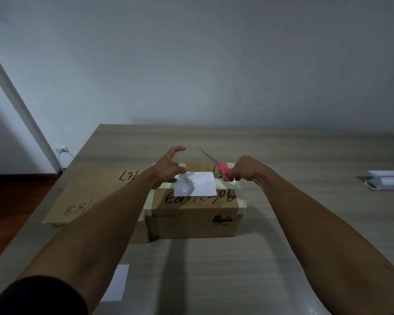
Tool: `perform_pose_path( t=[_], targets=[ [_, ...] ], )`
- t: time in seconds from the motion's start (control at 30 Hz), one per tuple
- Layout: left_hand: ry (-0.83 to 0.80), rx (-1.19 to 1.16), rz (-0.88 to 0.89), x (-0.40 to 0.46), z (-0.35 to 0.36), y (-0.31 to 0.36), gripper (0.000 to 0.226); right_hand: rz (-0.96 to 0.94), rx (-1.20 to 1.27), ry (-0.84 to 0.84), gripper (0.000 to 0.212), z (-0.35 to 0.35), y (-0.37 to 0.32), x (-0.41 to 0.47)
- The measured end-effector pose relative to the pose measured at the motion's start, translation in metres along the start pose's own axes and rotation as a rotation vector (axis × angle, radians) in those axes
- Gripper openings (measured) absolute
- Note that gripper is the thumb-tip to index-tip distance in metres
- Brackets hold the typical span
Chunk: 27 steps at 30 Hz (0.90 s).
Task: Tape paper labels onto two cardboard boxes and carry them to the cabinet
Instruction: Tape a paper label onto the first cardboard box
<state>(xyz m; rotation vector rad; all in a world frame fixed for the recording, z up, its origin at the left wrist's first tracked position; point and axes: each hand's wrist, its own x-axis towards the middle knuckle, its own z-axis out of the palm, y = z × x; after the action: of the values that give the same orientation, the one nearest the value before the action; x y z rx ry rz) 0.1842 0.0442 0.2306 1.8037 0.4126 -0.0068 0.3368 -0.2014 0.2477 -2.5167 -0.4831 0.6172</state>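
Risk: the paper label point(195, 184) lies loose on top of the right-hand cardboard box point(192, 212), and no tape across it can be made out. The left hand point(168, 165) hovers at the label's left edge. Its grip is spread, the fingers curved and apart. A faint clear strip may run up from the label toward the fingertips, but this cannot be confirmed. If a strip is present, it could fold onto itself or lift and skew the label. The right hand point(243, 170) has its grip pinching the pink handles of the scissors point(216, 165). The blades point far and left over the box, close to the left hand's fingers, so a careless cut could nick them.

The label is a white sheet with small print, roughly central on the box top. A second cardboard box point(89, 196), flatter and unlabelled, touches it on the left. Both stand on the bench point(282, 223). Another white sheet point(117, 283) lies near-left.
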Motion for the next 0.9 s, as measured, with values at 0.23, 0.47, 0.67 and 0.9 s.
perform_pose_path(
  t=[0.23,0.47,0.67,0.9],
  targets=[
    [-0.012,0.026,-0.03,0.005,-0.009,0.003,0.065,-0.033,0.019,-0.318,0.07,-0.002,-0.013,-0.011],
    [-0.059,0.079,-0.054,0.007,-0.007,0.005,0.067,-0.088,-0.023,-0.388,0.021,-0.004,-0.016,-0.01],
    [-0.157,0.109,-0.044,0.008,0.0,0.009,0.065,-0.089,-0.006,-0.376,0.031,-0.004,-0.016,-0.003],
    [-0.19,0.134,-0.038,0.01,0.007,0.011,0.061,-0.081,0.001,-0.351,0.033,0.0,-0.01,0.002]
  ],
)
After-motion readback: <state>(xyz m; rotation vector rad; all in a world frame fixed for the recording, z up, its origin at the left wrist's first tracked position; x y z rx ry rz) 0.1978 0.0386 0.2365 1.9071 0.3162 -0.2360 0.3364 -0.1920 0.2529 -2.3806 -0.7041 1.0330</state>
